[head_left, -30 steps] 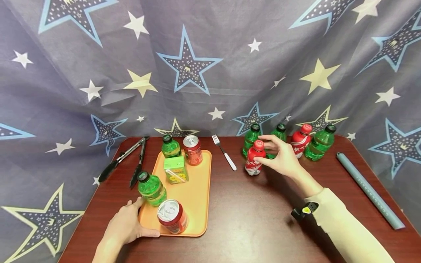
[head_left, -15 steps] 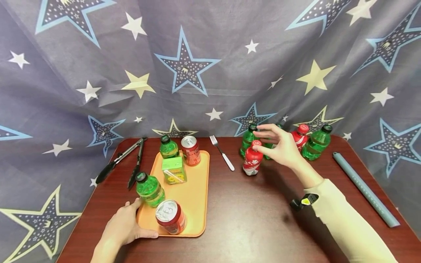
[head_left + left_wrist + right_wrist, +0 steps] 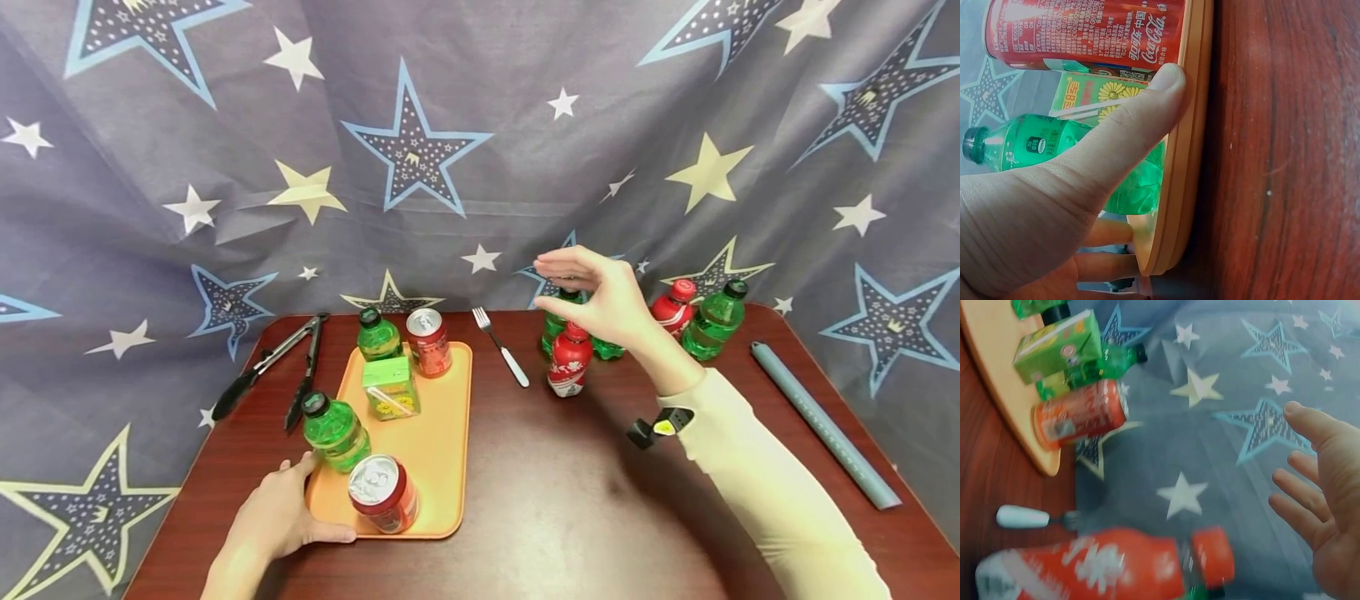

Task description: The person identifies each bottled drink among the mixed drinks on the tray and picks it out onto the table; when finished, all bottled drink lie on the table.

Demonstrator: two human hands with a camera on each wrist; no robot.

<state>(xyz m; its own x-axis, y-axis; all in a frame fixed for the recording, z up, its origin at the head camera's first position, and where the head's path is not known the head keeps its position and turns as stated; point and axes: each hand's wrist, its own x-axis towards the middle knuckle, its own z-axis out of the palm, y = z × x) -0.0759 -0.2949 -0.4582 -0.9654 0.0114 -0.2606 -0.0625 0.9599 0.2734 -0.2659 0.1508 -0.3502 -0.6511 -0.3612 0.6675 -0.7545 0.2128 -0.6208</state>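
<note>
My left hand (image 3: 272, 510) holds the near left corner of an orange tray (image 3: 444, 450), thumb along the near rim and fingers at the left side. On this tray stand two green bottles (image 3: 336, 437), two red Coca-Cola cans (image 3: 386, 500) and a green juice box (image 3: 392, 392) with a straw. To the right, a red bottle (image 3: 570, 365) stands upright on the table. Above it hovers my right hand (image 3: 603, 304), fingers extended and apart from the thumb, nothing between them. In the right wrist view, the red bottle (image 3: 1129, 565) is apart from the hand.
Behind the right hand are green bottles (image 3: 553, 329), partly hidden. Another red bottle (image 3: 672, 310) and a green bottle (image 3: 714, 323) stand farther right. A fork (image 3: 502, 348) lies right of the tray, tongs (image 3: 307, 367) left, and a grey-blue bar (image 3: 821, 425) at the far right.
My right hand has let go of the red bottle and risen above it, slightly to the left. The bottle stays standing on the table. The left hand keeps its place at the tray.
</note>
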